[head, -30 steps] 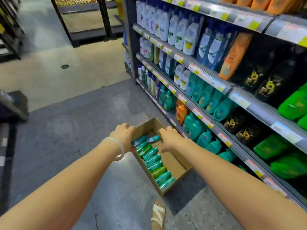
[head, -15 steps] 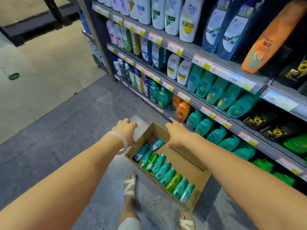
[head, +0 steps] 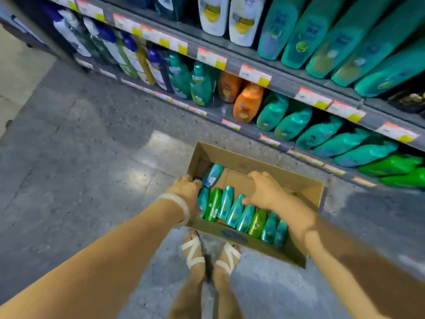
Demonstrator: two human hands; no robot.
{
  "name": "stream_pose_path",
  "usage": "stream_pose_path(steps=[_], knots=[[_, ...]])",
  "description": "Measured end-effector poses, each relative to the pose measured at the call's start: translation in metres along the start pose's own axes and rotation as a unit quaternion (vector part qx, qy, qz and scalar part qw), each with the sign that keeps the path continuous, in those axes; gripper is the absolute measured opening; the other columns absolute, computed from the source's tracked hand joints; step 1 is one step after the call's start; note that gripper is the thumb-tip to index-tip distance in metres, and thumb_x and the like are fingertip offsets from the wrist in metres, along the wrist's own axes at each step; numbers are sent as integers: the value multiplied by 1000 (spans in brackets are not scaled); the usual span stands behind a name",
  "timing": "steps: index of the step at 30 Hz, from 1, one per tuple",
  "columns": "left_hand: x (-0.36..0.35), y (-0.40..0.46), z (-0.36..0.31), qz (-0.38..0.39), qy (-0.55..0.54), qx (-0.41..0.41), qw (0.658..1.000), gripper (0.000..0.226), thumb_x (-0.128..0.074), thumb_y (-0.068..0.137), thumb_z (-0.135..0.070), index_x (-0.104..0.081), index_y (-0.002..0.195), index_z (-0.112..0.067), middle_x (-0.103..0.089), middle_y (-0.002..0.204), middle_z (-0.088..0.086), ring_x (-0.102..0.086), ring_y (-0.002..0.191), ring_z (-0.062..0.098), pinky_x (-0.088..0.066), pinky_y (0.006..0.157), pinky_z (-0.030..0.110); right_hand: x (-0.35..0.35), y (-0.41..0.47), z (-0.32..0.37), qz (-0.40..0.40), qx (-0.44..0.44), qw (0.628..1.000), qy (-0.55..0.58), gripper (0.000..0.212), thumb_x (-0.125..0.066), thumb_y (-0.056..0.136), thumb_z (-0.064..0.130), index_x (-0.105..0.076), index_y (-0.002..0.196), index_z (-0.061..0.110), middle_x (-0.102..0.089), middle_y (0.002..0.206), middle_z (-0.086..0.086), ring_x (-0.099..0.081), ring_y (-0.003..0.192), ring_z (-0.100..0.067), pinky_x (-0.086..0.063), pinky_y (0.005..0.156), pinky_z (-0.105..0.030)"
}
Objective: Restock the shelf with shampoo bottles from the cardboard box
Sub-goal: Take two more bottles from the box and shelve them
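Since the earlier frame the cardboard box (head: 241, 162) has come down to the floor (head: 80, 146) just ahead of my feet, and my right hand (head: 264, 192) has left the far rim and now reaches inside, where before both hands held the box edges. Shelving (head: 271, 88): grey tiers with orange-and-yellow price tags, running along the right; stocked with large teal bottles (head: 322, 132), two orange bottles (head: 248, 102), green bottles (head: 395, 164) at far right, white bottles above. Floor: grey speckled stone, paler tile at far left. Cardboard box: open-topped, lying close beside the lowest shelf tier, its near wall touching my sandals (head: 193, 252). Shampoo bottles (head: 234, 210): one row lying side by side along the near wall of the box, teal with two green among them; one further teal bottle (head: 212, 174) lies apart in the far left corner. Left hand (head: 187, 187): at the left rim of the box, fingers curled over the edge, gripping it; pale bangle (head: 178, 203) on the wrist. Right hand: palm down over the row, fingers spread and relaxed, holding nothing; whether it touches a bottle I cannot tell.
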State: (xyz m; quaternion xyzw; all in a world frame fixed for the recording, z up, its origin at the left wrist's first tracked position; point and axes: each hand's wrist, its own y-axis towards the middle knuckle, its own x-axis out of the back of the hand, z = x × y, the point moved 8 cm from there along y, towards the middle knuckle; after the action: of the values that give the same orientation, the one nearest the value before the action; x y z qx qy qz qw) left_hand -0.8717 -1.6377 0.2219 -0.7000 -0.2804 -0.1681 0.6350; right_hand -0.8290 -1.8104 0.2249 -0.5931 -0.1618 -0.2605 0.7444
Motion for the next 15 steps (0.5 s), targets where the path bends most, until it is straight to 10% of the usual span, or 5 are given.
stream_pose_path(steps=[15], knots=[[-229, 233, 62, 114, -172, 130, 970, 57, -65, 81, -16, -43, 134, -17, -42, 135, 13, -49, 121, 31, -40, 104, 37, -262, 228, -62, 94, -112, 975, 169, 72, -67, 82, 17, -26, 142, 12, -40, 137, -13, -44, 126, -29, -39, 97, -29]])
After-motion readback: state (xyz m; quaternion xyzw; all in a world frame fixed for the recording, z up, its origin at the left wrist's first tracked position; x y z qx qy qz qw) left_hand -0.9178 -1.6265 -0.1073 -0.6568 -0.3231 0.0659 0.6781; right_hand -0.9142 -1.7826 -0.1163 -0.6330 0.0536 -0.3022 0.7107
